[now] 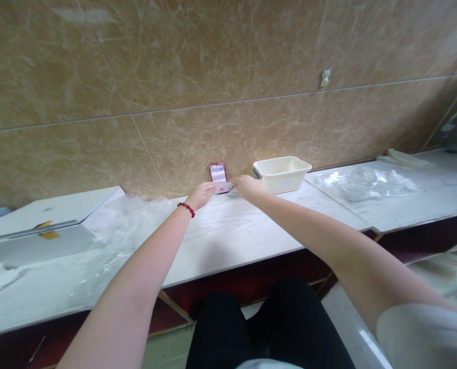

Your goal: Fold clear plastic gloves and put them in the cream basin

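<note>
Both arms reach forward to the back of the white counter. My left hand [202, 195], with a red bead bracelet at the wrist, is closed with its fingertips at the left end of a small, pale, see-through piece of plastic [224, 186]. At the opposite end, my right hand [247, 186] has its fingers pinched together on the same piece. Just behind it, a small dark-red and white packet [218, 173] leans against the wall. A cream plastic tub [284, 177] stands right beside my right hand. Fine detail of the plastic is too small to make out.
Crumpled clear plastic bags [136, 220] lie left of my left arm, by a white box [59, 215]. More clear plastic [367, 183] lies to the right on the counter [228, 230]. A tiled wall [213, 61] closes off the back. Open shelving runs below the front edge.
</note>
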The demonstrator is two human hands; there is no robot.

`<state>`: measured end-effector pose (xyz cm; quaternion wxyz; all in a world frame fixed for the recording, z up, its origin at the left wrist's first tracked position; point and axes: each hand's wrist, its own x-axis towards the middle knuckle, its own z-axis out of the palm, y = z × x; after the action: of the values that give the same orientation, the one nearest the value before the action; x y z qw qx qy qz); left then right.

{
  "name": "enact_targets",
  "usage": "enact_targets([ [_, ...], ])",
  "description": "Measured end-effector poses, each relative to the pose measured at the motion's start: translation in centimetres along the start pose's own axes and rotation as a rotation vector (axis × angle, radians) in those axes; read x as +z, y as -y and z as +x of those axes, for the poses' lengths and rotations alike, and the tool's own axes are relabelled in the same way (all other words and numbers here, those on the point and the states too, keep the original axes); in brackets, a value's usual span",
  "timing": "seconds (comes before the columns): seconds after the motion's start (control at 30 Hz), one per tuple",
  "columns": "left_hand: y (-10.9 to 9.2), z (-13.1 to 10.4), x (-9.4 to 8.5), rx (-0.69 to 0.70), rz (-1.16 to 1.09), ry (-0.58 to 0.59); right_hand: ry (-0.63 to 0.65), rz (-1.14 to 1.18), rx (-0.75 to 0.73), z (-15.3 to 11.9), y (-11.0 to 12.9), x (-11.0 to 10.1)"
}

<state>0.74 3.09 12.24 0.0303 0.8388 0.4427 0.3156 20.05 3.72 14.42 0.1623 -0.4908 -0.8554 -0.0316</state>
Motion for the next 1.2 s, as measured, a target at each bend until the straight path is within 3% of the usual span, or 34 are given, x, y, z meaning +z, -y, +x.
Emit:
enact_targets([
  [0.13,0.5,-3.1,2.9,0.069,0.109,0.127,-0.091,0.086,-0.138,-2.1,-0.8,4.6],
  [0.23,0.7,-5.5,5.5,0.03,0.225,0.263,0.013,0.069,-0.193,-3.9,-1.2,7.8],
  [0.37,0.3,-8.4,8.0,-0.124,0.314,0.382,0.094,0.054,-0.113,-7.0,-1.2,10.9],
  [0.47,-0.4,-10.0,8.6,-0.177,0.337,0.417,0.113,0.032,-0.042,-9.0,-1.2,11.9],
  [0.73,-1.5,-12.2,7.4,-0.141,0.333,0.451,0.077,-0.001,-0.164,-11.9,-0.6,11.2],
  [0.9,-2.0,-12.9,6.3,-0.141,0.284,0.539,0.099,0.077,-0.166,-13.1,0.0,10.4],
  [1.0,-2.0,-12.9,5.5,-0.132,0.247,0.628,0.05,0.169,-0.179,-13.4,-0.4,9.7],
  [1.1,-1.7,-12.4,4.6,-0.068,0.201,0.693,-0.032,0.249,-0.061,-12.9,-1.7,8.9],
  [1.2,-1.7,-11.4,4.4,-0.077,0.163,0.645,-0.052,0.215,0.152,-11.6,-3.5,8.4],
])
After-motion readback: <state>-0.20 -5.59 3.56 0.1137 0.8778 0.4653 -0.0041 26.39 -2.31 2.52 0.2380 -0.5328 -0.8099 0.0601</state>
